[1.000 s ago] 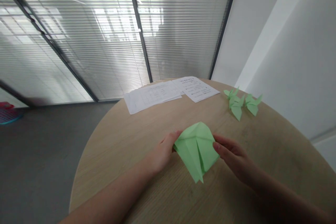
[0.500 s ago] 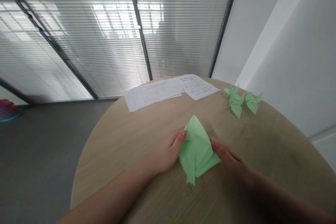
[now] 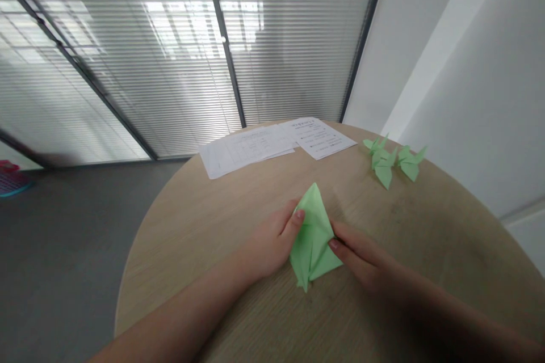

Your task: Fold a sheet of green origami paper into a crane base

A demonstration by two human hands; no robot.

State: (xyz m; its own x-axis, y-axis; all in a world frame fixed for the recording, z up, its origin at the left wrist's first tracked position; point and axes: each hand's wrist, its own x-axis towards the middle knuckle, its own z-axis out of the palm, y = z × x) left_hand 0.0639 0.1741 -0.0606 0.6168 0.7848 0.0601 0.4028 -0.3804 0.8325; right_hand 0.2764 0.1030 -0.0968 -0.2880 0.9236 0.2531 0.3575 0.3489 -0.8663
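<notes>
A partly folded sheet of light green origami paper [image 3: 313,238] is held just above the wooden table, its pointed end facing away from me. My left hand [image 3: 276,241] grips its left edge, thumb on top and fingers behind. On the opposite edge, my right hand [image 3: 355,252] pinches the paper between thumb and fingers. Creases run down the middle to small points at the near end. Farther off to the right stand several finished green paper cranes [image 3: 383,167], close together.
The round wooden table [image 3: 191,221] fills the lower view. Printed white sheets [image 3: 251,147] overlap along its far edge. Behind are window blinds [image 3: 298,39], with a white wall [image 3: 489,96] to the right. A pink and blue basket [image 3: 12,178] sits on the floor at far left.
My right hand has moved left and now pinches the paper's right edge. The paper looks narrower, its right flap drawn inward. My left hand has kept its hold.
</notes>
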